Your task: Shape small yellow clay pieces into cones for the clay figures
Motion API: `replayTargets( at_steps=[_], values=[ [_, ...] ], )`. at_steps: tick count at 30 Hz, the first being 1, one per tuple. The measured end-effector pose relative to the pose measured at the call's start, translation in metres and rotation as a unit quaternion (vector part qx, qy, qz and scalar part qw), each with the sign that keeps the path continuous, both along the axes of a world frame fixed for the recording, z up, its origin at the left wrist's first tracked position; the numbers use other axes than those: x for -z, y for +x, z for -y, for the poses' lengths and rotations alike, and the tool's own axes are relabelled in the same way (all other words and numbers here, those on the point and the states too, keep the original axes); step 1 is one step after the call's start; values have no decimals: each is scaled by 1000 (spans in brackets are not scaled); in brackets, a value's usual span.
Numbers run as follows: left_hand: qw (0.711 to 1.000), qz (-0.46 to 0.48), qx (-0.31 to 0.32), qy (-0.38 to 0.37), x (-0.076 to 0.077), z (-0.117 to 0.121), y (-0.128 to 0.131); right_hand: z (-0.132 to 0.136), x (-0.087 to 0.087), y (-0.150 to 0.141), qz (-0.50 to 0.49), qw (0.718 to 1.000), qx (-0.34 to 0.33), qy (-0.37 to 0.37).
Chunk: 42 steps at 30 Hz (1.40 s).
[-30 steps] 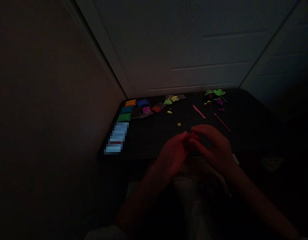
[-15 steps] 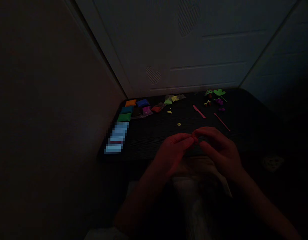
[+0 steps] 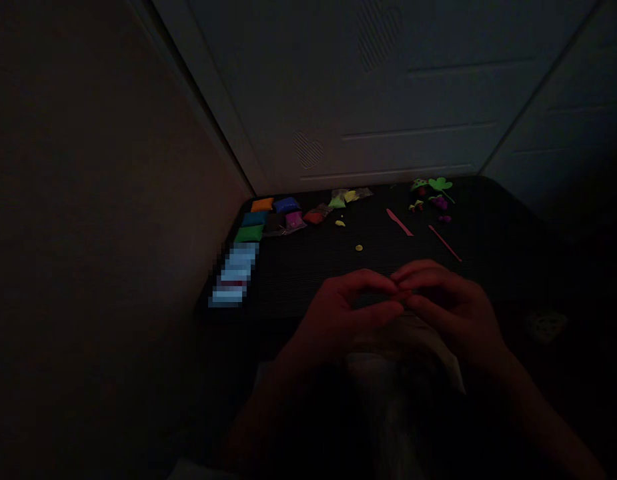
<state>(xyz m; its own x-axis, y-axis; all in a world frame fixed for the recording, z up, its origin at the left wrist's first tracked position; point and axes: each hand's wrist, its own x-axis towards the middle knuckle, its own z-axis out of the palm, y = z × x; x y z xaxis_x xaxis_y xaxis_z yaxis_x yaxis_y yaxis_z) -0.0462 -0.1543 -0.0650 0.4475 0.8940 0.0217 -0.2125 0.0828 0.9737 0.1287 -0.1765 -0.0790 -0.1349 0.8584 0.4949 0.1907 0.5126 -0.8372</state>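
Observation:
A small lump of red modelling clay (image 3: 403, 294) sits between the fingertips of both hands, over the table's front edge. My left hand (image 3: 345, 307) comes at it from the left, thumb and fingers pinching toward it. My right hand (image 3: 445, 300) is closed on its right side, thumb below and fingers above. The fingers cover most of the lump, and dim light hides its shape. Just beyond the hands lies a small flat yellow clay disc (image 3: 359, 248). A pink plastic knife (image 3: 399, 223) and a thin pink modelling stick (image 3: 444, 243) lie farther back.
Packets of coloured clay, such as a green packet (image 3: 249, 233), line the back left of the dark table (image 3: 293, 267). A lit, blurred phone (image 3: 234, 275) lies in front of them. Purple clay pieces (image 3: 441, 203) and a green leaf shape (image 3: 441, 185) are at the back right.
Both hands have come slightly nearer to me. My right thumb and fingers have closed in on the red clay, and my left thumb has spread from its fingers.

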Motion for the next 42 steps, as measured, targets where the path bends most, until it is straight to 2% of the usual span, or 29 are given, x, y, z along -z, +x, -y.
replayTargets(
  at_steps=[3, 6, 11, 15, 21, 29, 37, 42],
  values=[
    [1000, 20, 1, -23, 2, 2, 2, 1, 1, 0, 7, 1000, 14, 12],
    [1000, 13, -23, -13, 0, 3, 4, 1, 3, 1, 30, 998, 30, 35],
    [993, -55, -56, 89, -4, 4, 1, 1, 2, 5, 144, 979, 74, 125],
    [984, -105, -46, 137, -5, 4, -2, 0, -4, 7, 210, 957, 81, 184],
    [994, -79, -17, 75, -5, 3, -3, 0, -10, 6, 237, 948, 58, 206],
    [998, 45, -31, -35, -1, 1, 2, -1, -5, 1, 214, 952, 85, 204],
    [999, 26, -46, -13, 1, 0, 3, -2, -9, -1, 190, 955, 77, 215],
    [999, 28, -34, -15, 0, 0, 3, -3, -8, -1, 189, 956, 73, 211]
  ],
)
